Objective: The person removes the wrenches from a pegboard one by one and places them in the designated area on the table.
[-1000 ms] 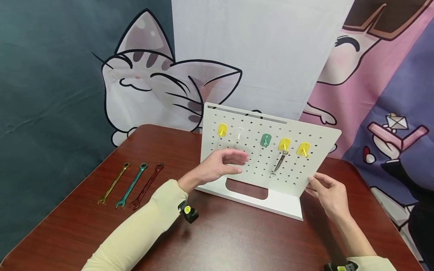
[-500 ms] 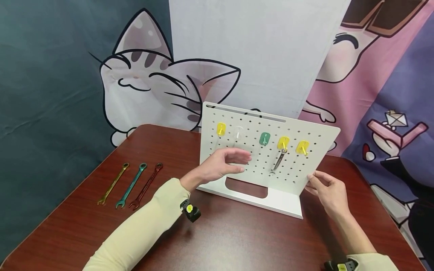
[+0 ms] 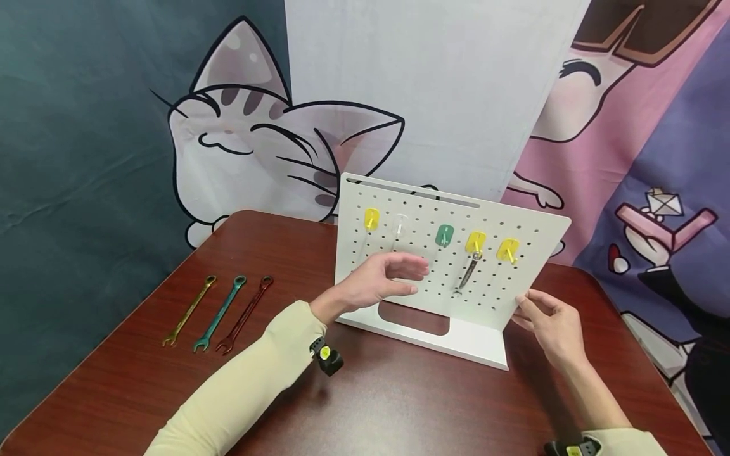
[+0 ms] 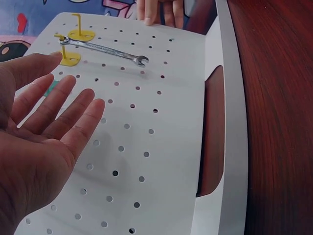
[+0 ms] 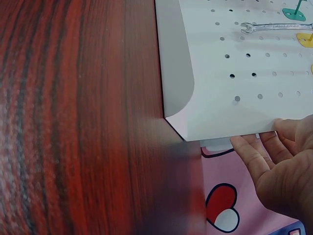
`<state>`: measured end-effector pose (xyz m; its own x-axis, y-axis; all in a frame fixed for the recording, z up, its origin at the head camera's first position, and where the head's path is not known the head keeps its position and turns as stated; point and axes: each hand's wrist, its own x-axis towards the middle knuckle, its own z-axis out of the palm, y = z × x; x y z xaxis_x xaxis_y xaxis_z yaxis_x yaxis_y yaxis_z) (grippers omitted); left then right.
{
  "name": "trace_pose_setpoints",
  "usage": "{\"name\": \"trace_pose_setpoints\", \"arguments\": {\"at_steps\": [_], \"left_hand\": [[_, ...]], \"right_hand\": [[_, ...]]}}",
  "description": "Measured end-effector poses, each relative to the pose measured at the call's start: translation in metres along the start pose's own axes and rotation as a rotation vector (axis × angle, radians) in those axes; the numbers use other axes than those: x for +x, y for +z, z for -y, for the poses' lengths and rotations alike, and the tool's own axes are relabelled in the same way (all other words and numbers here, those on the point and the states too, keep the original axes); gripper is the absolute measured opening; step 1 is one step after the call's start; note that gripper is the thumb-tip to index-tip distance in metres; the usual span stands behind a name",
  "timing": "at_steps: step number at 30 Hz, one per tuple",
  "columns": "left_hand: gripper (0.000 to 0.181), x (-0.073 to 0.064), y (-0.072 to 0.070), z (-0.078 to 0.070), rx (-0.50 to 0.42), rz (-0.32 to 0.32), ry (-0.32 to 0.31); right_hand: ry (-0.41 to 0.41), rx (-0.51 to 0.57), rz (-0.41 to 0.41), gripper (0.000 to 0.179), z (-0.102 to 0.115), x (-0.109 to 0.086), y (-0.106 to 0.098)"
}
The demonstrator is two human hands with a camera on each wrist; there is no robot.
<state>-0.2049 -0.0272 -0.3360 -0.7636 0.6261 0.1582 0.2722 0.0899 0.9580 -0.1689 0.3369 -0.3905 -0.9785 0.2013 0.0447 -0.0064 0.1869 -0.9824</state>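
A white pegboard (image 3: pixel 422 272) stands tilted back on its base, with yellow, clear and green hooks along its upper part. A silver wrench (image 3: pixel 469 273) hangs from one yellow hook (image 3: pixel 476 242), ring end up. My left hand (image 3: pixel 383 278) hovers in front of the board, fingers extended and thumb apart, holding nothing. In the left wrist view, the palm and spread fingers (image 4: pixel 73 117) face the board. At the board's right edge, my right hand (image 3: pixel 552 324) pinches the edge, thumb in front and fingers behind, as the right wrist view also shows.
Three wrenches lie side by side on the table at left: a gold one (image 3: pixel 190 310), a teal one (image 3: pixel 219 313) and a red one (image 3: pixel 245 315). The dark red wooden table (image 3: pixel 388 405) ends at a cartoon-printed cloth (image 3: pixel 245 152) behind.
My left hand has drifted slightly to the right in front of the pegboard. The right hand keeps its hold on the edge, and the wrenches stay where they were.
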Motion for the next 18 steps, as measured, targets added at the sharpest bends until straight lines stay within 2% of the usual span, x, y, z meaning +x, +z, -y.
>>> {"name": "trace_pose_setpoints", "arguments": {"at_steps": [18], "left_hand": [[0.053, 0.0058, 0.0066, 0.0060, -0.015, 0.013, -0.003]], "right_hand": [[0.002, -0.053, -0.008, 0.036, 0.0002, -0.0008, 0.0006]]}}
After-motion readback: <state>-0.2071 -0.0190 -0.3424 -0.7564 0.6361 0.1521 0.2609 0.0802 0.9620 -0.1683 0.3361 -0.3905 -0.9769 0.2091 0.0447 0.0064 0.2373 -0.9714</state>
